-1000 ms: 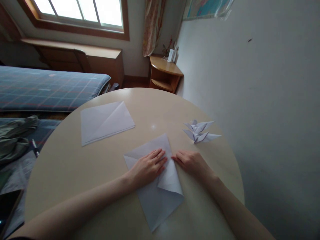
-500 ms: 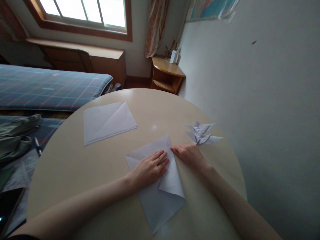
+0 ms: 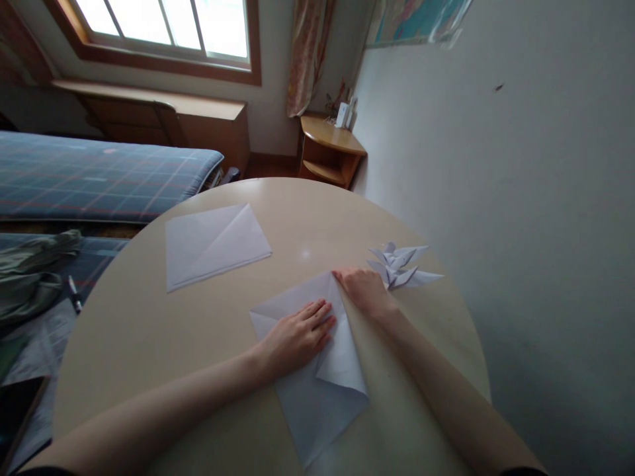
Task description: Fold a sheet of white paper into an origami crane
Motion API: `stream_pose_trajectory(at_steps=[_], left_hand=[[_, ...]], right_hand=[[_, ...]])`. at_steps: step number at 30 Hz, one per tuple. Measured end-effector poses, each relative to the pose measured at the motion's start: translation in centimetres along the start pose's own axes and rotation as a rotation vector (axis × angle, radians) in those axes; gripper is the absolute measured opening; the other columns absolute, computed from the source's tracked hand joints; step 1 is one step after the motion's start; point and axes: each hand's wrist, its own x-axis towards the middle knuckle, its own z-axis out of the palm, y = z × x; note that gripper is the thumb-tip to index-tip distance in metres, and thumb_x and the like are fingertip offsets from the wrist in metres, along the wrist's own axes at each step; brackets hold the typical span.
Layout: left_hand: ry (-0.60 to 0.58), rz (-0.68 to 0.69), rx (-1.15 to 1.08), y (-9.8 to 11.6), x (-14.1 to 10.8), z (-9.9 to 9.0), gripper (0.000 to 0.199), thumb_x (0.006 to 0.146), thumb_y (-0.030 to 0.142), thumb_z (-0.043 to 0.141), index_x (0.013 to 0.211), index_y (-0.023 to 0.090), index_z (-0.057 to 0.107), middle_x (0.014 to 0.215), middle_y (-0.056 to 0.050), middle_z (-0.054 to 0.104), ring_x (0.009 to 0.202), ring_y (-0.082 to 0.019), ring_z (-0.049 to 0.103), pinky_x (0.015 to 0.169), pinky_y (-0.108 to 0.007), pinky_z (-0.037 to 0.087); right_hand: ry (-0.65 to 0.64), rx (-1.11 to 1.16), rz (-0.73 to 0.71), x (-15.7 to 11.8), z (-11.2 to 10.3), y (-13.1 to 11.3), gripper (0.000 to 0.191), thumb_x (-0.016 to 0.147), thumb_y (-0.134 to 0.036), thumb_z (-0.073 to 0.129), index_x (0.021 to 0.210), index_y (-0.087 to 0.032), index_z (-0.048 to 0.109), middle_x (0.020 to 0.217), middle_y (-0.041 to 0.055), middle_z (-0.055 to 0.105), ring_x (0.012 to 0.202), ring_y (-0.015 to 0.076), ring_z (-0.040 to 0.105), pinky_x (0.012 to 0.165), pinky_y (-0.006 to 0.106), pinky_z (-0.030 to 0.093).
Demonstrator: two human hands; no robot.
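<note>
1. Paper sheet [image 3: 317, 403], white and partly folded, lying flat on the near part of a round table [image 3: 307, 211], a pale cream top, with one flap turned back over its lower half and its corners pointing up and down, like a diamond.
2. Left hand [image 3: 297, 340]: open and flat, palm down, fingers together and slightly spread at the tips, resting on the left side of the sheet, just beside the folded flap.
3. Right hand [image 3: 364, 291]: fingers close together and angled toward the top corner of the sheet, fingertips touching that corner. Firm pinch or light touch: impossible to tell from this view.
4. Second sheet [image 3: 215, 244], white with a diagonal fold, lying flat on the table, up and to the left of the hands, well apart from them.
5. Two origami birds [image 3: 399, 266], white and pointed, lying together on the table just beyond the right hand, close to its fingers but apart from them.
6. Bed with a blue plaid mattress [image 3: 99, 178] along the left, a pen [image 3: 74, 294] and green cloth [image 3: 34, 277] lower down beside the table.
7. Farther off, a window [image 3: 159, 26], a curtain [image 3: 307, 53] and a small wooden nightstand [image 3: 327, 149]; a bare wall [image 3: 520, 198] on the right.
</note>
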Motion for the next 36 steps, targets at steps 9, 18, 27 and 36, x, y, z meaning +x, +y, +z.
stream_pose_trajectory(at_steps=[9, 18, 27, 36], left_hand=[[0.001, 0.018, 0.038, 0.0, 0.2, -0.2, 0.034, 0.093, 0.025, 0.036, 0.116, 0.009, 0.057, 0.127, -0.015, 0.053, 0.121, -0.026, 0.046, 0.101, -0.038, 0.042], [-0.028, 0.0, 0.032, -0.1, 0.2, -0.7, 0.034, 0.093, 0.026, 0.038, 0.117, 0.011, 0.057, 0.129, -0.014, 0.052, 0.121, -0.025, 0.046, 0.1, -0.037, 0.043], [0.008, 0.005, 0.035, -0.1, 0.1, -0.6, 0.033, 0.093, 0.025, 0.038, 0.116, 0.011, 0.057, 0.127, -0.014, 0.054, 0.12, -0.025, 0.048, 0.099, -0.038, 0.045], [-0.008, -0.003, 0.051, 0.0, 0.1, -0.7, 0.034, 0.093, 0.025, 0.037, 0.117, 0.011, 0.057, 0.127, -0.013, 0.053, 0.121, -0.024, 0.046, 0.1, -0.036, 0.044]], right_hand=[[-0.023, 0.002, 0.063, 0.5, 0.1, -0.5, 0.04, 0.096, -0.029, 0.026, 0.094, -0.014, 0.062, 0.085, 0.0148, 0.07, 0.081, 0.0232, 0.068, 0.064, 0.027, 0.048], [-0.012, 0.065, -0.076, -1.9, -0.5, 0.0, 0.027, 0.095, -0.031, 0.035, 0.096, -0.018, 0.059, 0.093, 0.0086, 0.067, 0.083, 0.018, 0.065, 0.065, 0.023, 0.044], [-0.116, 0.137, -0.209, -5.4, -1.3, 0.5, 0.018, 0.091, -0.026, 0.047, 0.086, -0.018, 0.063, 0.087, 0.0061, 0.063, 0.08, 0.0162, 0.062, 0.064, 0.023, 0.039], [-0.199, 0.151, -0.194, -6.1, -1.9, 0.7, 0.019, 0.091, -0.024, 0.046, 0.085, -0.016, 0.062, 0.087, 0.0065, 0.063, 0.079, 0.0159, 0.061, 0.063, 0.024, 0.037]])
